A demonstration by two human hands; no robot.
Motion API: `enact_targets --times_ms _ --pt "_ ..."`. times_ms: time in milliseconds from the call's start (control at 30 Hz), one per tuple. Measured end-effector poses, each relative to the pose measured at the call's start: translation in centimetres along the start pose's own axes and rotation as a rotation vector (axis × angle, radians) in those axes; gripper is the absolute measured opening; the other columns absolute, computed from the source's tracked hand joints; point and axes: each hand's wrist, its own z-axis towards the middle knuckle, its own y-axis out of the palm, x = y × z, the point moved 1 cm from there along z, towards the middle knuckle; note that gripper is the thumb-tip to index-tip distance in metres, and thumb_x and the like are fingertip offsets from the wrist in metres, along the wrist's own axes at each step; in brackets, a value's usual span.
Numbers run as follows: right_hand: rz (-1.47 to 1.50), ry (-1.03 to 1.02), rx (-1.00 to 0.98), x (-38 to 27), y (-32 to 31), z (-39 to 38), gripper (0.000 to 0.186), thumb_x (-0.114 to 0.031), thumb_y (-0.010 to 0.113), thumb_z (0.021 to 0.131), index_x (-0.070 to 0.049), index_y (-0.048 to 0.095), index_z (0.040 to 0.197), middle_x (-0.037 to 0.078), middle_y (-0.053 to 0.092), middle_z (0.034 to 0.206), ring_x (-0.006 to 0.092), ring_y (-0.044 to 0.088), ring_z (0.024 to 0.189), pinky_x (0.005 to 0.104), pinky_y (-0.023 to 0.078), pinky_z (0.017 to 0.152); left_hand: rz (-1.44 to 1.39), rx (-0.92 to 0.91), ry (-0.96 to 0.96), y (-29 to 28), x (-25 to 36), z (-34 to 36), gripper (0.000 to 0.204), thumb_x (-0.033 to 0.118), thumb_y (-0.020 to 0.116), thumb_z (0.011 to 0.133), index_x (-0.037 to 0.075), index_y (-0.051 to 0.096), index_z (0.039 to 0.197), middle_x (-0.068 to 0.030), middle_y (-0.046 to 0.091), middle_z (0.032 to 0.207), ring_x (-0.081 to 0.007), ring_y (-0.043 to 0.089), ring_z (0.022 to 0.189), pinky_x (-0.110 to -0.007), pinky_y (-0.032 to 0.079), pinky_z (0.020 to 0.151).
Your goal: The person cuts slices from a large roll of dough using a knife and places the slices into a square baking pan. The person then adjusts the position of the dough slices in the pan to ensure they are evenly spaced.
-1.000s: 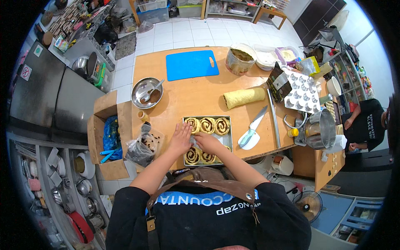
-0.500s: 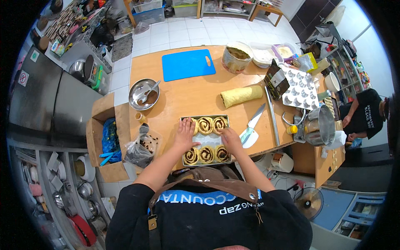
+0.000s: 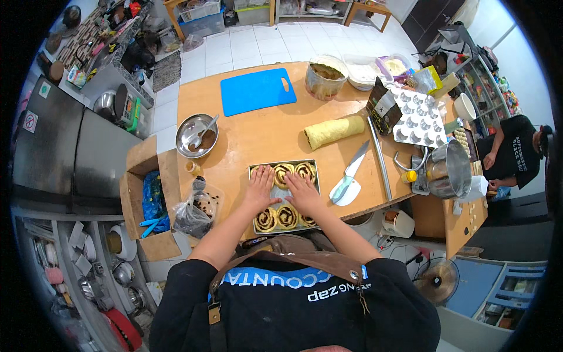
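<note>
A rectangular metal baking pan (image 3: 317, 183) sits at the table's near edge, holding spiral rolls of dough with dark filling in a far row and a near row. My left hand (image 3: 259, 191) lies flat with its fingers out over the pan's far-left roll, mostly covering it. Beside it, my right hand (image 3: 304, 195) is stretched out too, its fingertips on the far-row rolls (image 3: 284, 174) and its wrist over the near right roll. Neither hand grips anything. Between the rows, the pan's pale bottom shows. The near-row rolls (image 3: 288, 217) are partly in view under my wrists.
Right of the pan are a knife (image 3: 356, 160), a white scraper (image 3: 346, 192) and a metal rod (image 3: 380, 158). Beyond lie a filled dough log (image 3: 334, 132) and a blue cutting board (image 3: 258, 92). A steel bowl (image 3: 182, 139) stands left. A co-worker (image 3: 516, 152) is at far right.
My right hand has moved left from the pan's right side and now lies spread over the rolls. My left hand stays on the far-left roll. The whole view has shifted slightly.
</note>
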Motion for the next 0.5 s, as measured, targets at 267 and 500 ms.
enact_targets --times_ms 267,500 --pt "0.171 0.04 -0.104 1.0 -1.4 0.8 0.03 -0.017 0.056 0.087 -0.002 0.06 0.113 0.015 0.061 0.1 0.0347 0.058 0.1 0.0444 0.048 0.086 0.032 0.016 -0.026 1.4 -1.2 -1.2 0.104 0.066 0.054 0.082 -0.003 0.016 0.15 -0.0167 0.015 0.158 -0.03 0.012 0.147 -0.044 0.008 0.119" --pt "0.29 -0.103 -0.178 0.6 1.6 1.2 0.034 -0.018 0.054 0.089 -0.001 0.058 0.117 0.017 0.059 0.115 0.0348 0.058 0.106 0.0422 0.047 0.091 -0.082 0.173 -0.05 1.0 -0.5 -0.3 0.102 0.052 0.069 0.076 0.001 0.021 0.149 -0.0156 0.022 0.155 -0.0308 0.018 0.144 -0.048 0.014 0.117"
